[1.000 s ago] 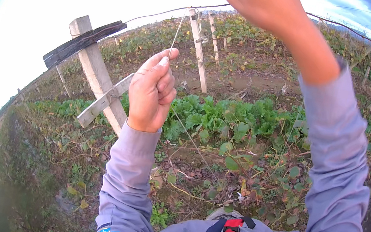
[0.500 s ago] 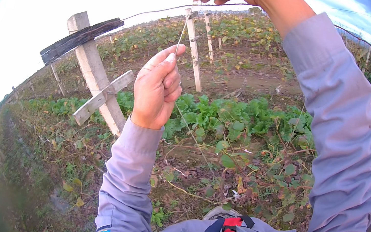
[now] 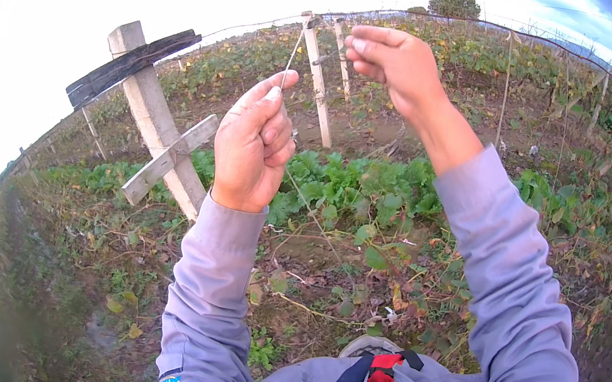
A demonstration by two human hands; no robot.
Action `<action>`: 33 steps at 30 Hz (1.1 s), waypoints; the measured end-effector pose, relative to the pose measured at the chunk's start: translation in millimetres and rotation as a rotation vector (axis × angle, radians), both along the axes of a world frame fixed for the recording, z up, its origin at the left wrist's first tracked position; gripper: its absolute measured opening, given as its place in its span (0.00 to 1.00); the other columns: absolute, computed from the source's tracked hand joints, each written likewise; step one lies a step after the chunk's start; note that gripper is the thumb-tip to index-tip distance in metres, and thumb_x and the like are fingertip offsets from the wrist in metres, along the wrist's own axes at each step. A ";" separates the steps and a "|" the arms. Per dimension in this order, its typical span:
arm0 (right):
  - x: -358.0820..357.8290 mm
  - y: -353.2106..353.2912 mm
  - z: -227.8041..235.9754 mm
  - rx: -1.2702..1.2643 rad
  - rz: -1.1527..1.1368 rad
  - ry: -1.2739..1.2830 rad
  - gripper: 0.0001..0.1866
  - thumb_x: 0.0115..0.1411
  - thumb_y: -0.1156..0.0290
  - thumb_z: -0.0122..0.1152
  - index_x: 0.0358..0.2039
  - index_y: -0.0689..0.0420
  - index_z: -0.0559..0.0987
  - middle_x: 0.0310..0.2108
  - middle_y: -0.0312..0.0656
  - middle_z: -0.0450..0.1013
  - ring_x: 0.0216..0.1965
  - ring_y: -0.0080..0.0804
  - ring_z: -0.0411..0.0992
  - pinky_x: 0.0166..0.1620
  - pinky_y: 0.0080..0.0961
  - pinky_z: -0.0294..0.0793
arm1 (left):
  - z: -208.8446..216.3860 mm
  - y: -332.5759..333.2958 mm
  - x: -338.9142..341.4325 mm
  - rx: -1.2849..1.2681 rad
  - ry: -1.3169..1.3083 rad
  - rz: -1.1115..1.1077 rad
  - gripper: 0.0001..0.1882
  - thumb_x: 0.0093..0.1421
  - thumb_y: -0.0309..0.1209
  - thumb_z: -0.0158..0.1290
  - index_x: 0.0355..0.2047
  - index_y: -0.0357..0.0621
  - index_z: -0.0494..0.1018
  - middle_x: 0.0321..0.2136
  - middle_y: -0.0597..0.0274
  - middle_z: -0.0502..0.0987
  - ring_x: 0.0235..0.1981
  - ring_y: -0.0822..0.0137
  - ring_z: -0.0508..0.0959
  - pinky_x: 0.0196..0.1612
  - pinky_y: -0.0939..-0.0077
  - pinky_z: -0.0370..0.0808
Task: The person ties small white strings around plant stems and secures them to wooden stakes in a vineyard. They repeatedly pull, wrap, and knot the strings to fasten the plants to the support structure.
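Observation:
My left hand (image 3: pixel 253 145) is closed, pinching a thin pale string (image 3: pixel 291 62) between thumb and forefinger. Above the hand, the string runs taut to the overhead wire (image 3: pixel 427 16), meeting it near the top of a pale post. A slack length of string (image 3: pixel 314 215) trails from below that hand toward the ground at lower right. To the right of the string, just below the wire, is my right hand (image 3: pixel 394 63). Its fingers are loosely bent and partly apart, with nothing visible in them.
At left a concrete post (image 3: pixel 152 111) bears a dark wrapped band (image 3: pixel 131 66) and a short crosspiece (image 3: pixel 171 159). Leafy green plants (image 3: pixel 365 181) grow ahead, with dry vines (image 3: pixel 324 276) nearer me. Thinner posts (image 3: pixel 317 82) and another hanging string (image 3: pixel 504 95) stand beyond.
My right hand has come down and right from the string at the wire, letting go of it. My left hand keeps its pinch, shifted slightly left.

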State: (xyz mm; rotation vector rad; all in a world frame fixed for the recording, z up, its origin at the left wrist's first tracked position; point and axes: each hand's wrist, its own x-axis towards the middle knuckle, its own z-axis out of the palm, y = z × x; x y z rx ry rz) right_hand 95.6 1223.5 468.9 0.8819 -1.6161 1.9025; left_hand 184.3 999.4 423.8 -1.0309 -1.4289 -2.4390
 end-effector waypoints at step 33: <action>-22.1 25.4 -98.7 -0.128 0.188 -0.366 0.14 0.70 0.59 0.60 0.43 0.57 0.83 0.28 0.30 0.76 0.19 0.13 0.61 0.20 0.14 0.57 | -152.5 -79.1 88.6 -1.328 0.108 0.488 0.07 0.63 0.29 0.60 0.39 0.40 0.82 0.31 0.53 0.84 0.33 0.50 0.85 0.38 0.62 0.80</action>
